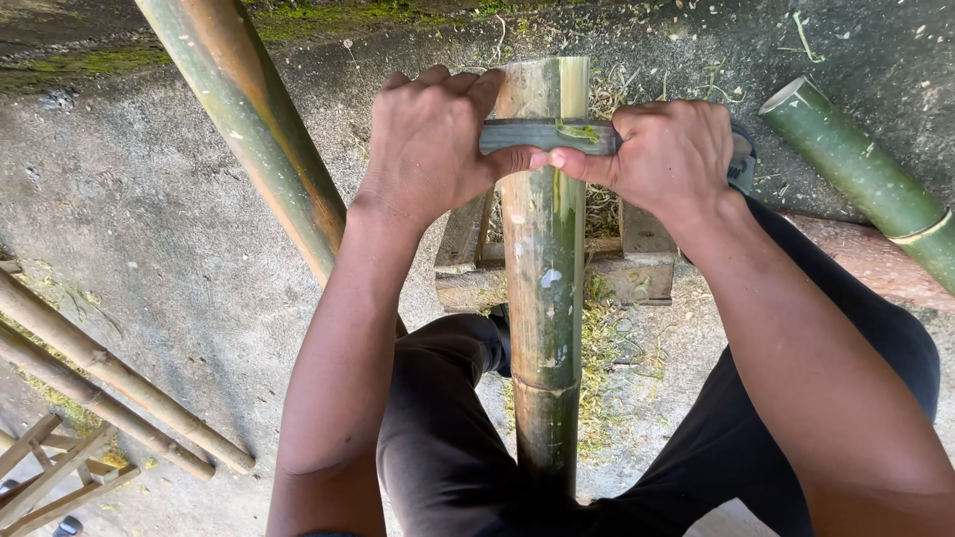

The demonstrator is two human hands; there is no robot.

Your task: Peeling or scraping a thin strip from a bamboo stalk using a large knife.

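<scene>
Your left hand (428, 139) is curled into a closed fist over the left end of a flat grey blade (545, 135), knuckles up, with the thumb stretched along the blade's near edge. Your right hand (671, 154) is likewise clenched over the blade's right end, its thumb pointing left until the two thumb tips meet at the middle of the pole. Both hands therefore have a full grip on the tool, one at each end.

The blade lies crosswise, roughly level, pressed flat against the upper face of an upright-looking bamboo pole (544, 268) that runs away from you between your knees. A small curl of green skin sits on the blade near your right thumb. Below the blade the pole shows pale, scraped patches among the green; above it the pole is a paler yellow-tan.

The pole's far part rests on a low wooden stool (637, 273), with green shavings (602, 338) scattered beneath on the concrete floor (159, 199). Your legs in dark trousers (438, 428) flank the pole.

To the left a long leaning bamboo pole (249, 109) crosses the view diagonally. A short green bamboo section (860, 174) lies to the right, well apart from your hands. At lower left are two thin dry canes (99, 388) and a small wooden frame (50, 477).
</scene>
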